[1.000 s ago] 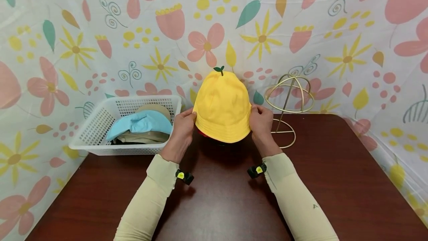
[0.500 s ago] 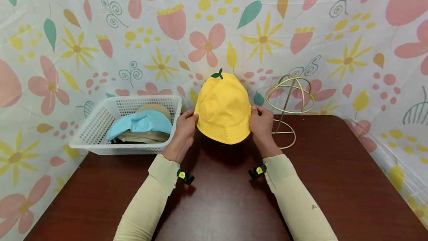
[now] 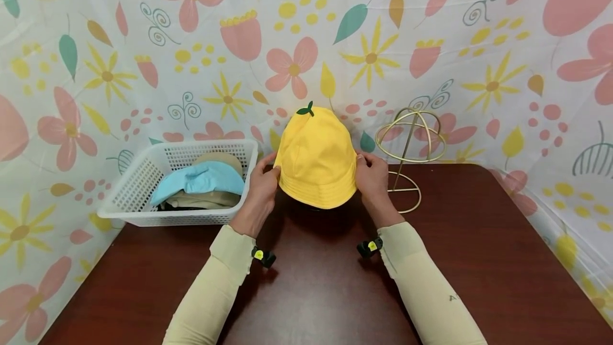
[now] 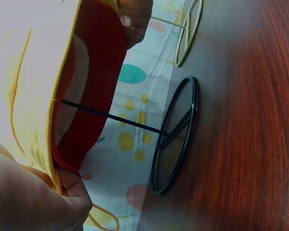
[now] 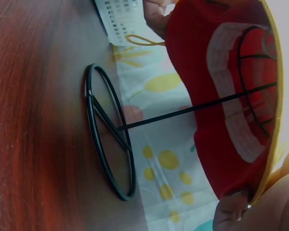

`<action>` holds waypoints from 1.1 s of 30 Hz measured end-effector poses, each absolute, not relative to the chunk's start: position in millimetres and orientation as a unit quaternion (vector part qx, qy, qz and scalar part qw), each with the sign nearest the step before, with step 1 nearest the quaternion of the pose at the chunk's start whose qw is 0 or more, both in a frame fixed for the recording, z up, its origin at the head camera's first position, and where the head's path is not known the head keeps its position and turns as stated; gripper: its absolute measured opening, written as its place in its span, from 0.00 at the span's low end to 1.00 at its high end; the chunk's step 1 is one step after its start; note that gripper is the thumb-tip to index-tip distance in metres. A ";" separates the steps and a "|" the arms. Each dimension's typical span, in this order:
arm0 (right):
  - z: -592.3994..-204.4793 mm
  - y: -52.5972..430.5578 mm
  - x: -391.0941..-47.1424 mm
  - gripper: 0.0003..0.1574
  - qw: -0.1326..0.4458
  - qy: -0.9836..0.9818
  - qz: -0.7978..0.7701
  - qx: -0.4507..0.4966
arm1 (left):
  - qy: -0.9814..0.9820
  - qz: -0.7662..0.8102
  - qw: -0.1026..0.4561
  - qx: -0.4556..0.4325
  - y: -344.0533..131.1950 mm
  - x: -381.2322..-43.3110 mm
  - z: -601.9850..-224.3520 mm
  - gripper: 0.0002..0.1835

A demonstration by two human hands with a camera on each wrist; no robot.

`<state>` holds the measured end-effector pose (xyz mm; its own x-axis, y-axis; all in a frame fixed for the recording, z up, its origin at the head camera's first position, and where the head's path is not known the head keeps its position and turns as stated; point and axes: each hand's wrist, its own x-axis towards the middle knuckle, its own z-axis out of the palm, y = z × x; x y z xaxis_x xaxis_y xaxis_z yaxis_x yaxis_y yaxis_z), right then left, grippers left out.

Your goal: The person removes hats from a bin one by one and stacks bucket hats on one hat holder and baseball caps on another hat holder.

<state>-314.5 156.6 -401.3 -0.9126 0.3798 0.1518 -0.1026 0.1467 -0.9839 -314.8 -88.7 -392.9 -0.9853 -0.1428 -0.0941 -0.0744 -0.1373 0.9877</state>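
A yellow bucket hat (image 3: 318, 153), with a green sprout (image 3: 306, 109) on its crown, sits over a black wire hat stand (image 5: 168, 115). Its brim faces down, and the right wrist view shows the stand's wire dome inside the hat. From below, the lining (image 4: 103, 72) is red with a white inner band. My left hand (image 3: 261, 188) pinches the brim's left edge, thumb outside and fingers tucked beneath. At the opposite edge, my right hand (image 3: 373, 177) pinches the brim likewise. A thin yellow cord loop (image 4: 106, 216) hangs near my left hand.
To the left stands a white perforated basket (image 3: 182, 219) holding a light blue cap (image 3: 206, 177) and several beige and dark hats. A gold wire hat stand (image 3: 399, 160) is just right of my right hand. A flower-printed cloth (image 3: 292, 9) hangs behind the brown table (image 3: 311, 281).
The hat has turned and settled slightly lower, its sprout shifting left. The red bit at its lower left is now hidden. Both hands keep hold of the brim.
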 end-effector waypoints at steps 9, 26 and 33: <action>-395.9 160.5 -313.6 0.24 0.163 -0.753 0.631 -0.091 | -0.672 -0.736 0.016 0.080 -88.4 -313.0 -387.6 0.23; -376.7 154.1 -300.8 0.26 0.171 -0.797 0.577 -0.049 | -0.730 -0.682 0.010 0.044 -91.3 -297.8 -373.0 0.25; -365.7 148.0 -295.7 0.24 0.190 -0.794 0.577 -0.024 | -0.771 -0.635 0.040 0.009 -95.9 -288.6 -361.7 0.27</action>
